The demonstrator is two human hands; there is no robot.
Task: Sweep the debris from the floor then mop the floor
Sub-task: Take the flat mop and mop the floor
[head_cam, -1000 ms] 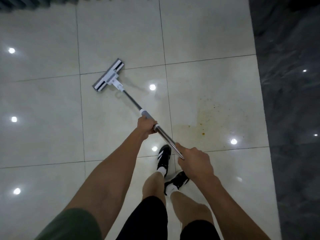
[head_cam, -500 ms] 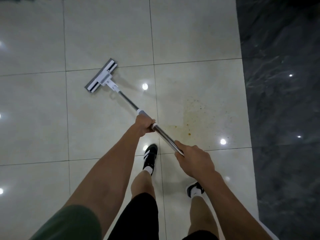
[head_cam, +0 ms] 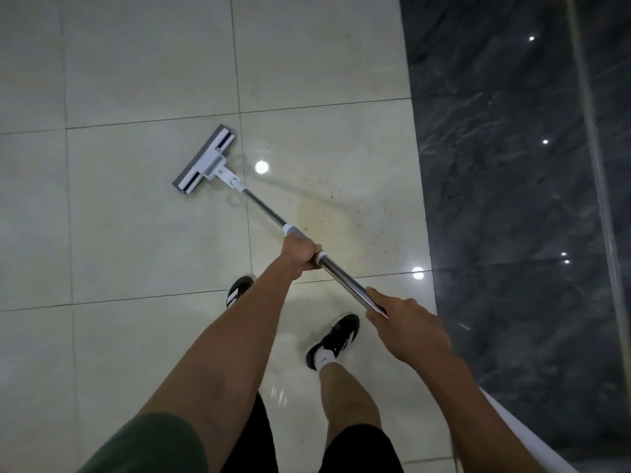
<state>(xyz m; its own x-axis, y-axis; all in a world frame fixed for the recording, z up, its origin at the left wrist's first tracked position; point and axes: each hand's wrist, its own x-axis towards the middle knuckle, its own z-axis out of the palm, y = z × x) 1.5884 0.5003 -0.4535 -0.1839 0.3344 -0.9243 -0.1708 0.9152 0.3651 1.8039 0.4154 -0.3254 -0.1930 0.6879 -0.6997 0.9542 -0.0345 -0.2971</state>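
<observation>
Mop [head_cam: 218, 167] flat on pale tiled floor [head_cam: 136, 233], head at centre-left of frame, angled along a diagonal, shiny handle [head_cam: 341, 271] running down toward lower right. Left hand [head_cam: 300, 250] wrapped round the handle at mid-length, just below a grey collar. Right hand [head_cam: 406, 326] closed round the handle's upper end, right of centre. Yellowish stain [head_cam: 327, 213] with dark specks just right of the handle. Dark marble strip [head_cam: 512, 199] along right edge. Black-and-white shoes [head_cam: 336, 337] below.

Glossy cream floor tiles [head_cam: 143, 63] with dark grout lines, round ceiling-light reflections [head_cam: 261, 167], dark marble strip [head_cam: 505, 165] at right
</observation>
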